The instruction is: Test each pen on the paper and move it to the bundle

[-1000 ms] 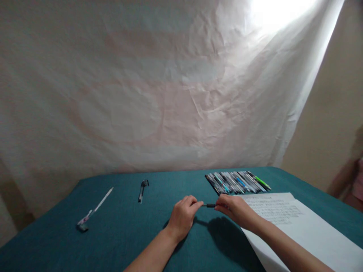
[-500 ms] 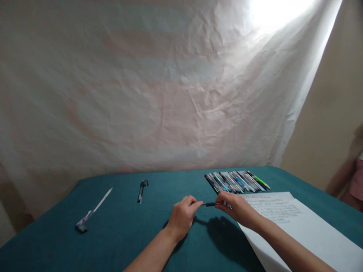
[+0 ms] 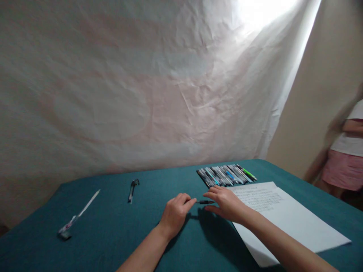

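A pen with a dark grip lies roughly level in front of me, its pointed tip facing right. My left hand is closed on its other end, thumb and fingers pinching it. Just beyond the tip is my right hand, its thumb and fingers parted around the point; whether they touch it I cannot tell. The right wrist is over white paper sheets with handwritten lines near the top. Behind the right hand lies a row of several pens, side by side.
On the green-covered table, a small bundle of black pen parts lies left of centre. Farther left is a long white strip with a dark end. A pale cloth hangs behind; a person stands at the right.
My right fingers have parted from the pen, and its pointed tip now shows. My left hand keeps its hold. The view has turned right, bringing more of the person into sight.
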Tool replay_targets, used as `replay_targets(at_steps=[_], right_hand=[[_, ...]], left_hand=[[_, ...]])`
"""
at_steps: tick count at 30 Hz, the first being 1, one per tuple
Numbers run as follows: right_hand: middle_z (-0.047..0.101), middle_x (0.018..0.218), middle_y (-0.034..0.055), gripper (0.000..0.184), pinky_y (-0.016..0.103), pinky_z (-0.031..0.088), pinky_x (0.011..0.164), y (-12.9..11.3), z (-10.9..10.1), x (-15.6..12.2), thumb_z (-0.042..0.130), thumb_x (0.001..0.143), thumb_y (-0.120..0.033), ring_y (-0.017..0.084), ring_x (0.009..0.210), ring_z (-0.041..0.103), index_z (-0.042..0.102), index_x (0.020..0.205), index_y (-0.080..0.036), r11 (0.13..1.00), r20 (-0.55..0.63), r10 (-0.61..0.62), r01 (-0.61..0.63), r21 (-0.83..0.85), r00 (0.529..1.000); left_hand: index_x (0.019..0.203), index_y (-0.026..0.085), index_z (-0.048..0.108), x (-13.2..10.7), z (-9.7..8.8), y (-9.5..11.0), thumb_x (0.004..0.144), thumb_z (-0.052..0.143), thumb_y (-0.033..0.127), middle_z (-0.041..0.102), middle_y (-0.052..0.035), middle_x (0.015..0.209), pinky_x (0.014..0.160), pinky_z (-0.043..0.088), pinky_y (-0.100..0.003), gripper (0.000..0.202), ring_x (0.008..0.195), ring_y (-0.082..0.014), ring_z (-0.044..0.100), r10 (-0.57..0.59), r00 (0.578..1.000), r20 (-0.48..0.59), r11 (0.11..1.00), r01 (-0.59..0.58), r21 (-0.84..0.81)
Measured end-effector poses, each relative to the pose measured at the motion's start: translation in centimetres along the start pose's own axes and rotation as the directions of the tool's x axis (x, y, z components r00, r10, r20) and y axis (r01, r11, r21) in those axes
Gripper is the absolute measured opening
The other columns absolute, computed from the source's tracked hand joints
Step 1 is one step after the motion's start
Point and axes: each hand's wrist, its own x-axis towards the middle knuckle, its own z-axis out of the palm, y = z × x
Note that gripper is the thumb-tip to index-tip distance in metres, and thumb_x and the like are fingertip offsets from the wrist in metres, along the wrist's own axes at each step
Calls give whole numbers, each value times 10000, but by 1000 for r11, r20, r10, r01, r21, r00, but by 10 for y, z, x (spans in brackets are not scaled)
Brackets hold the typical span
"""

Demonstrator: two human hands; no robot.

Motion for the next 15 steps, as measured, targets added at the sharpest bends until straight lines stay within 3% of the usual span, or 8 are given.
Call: replay_targets(at_steps=[3, 7, 10, 15], right_hand=[[596, 818, 74, 153, 304, 361, 743, -7, 4, 3, 600, 771, -319, 211, 853, 503, 673, 800, -188, 994, 22, -27, 29, -106, 999], [605, 771, 90, 148, 306, 361, 737, 2, 7, 5, 598, 766, -250, 222, 845, 510, 662, 666, -162, 988, -10, 152, -152, -41, 988], [618, 774, 74, 149, 278, 379, 686, 27, -1, -4, 547, 795, -259, 197, 792, 538, 644, 731, -165, 961, -64, 274, -272, 47, 959], [578, 602, -4, 233, 207, 380, 494, 78, -17, -49, 419, 852, -307, 116, 531, 518, 587, 794, -157, 914, -59, 380, -364, 178, 923]], left_hand=[[1060, 224, 570, 3, 2, 7, 866, 445, 186, 591, -26, 861, 663, 443, -254, 234, 765, -145, 536, 63, 998, 21, 997, -64, 37], [1112, 214, 542, 8, -1, 12, 866, 429, 152, 592, -47, 952, 785, 440, -320, 278, 878, -171, 534, 81, 996, -45, 997, -82, -9], [1152, 213, 515, 10, -2, 13, 858, 429, 146, 576, -64, 1044, 890, 398, -383, 313, 991, -194, 507, 73, 995, -70, 995, -77, -62], [1121, 221, 535, 5, 6, 14, 853, 421, 169, 554, -67, 1143, 851, 448, -353, 296, 991, -192, 540, 48, 992, 114, 988, -31, -149]])
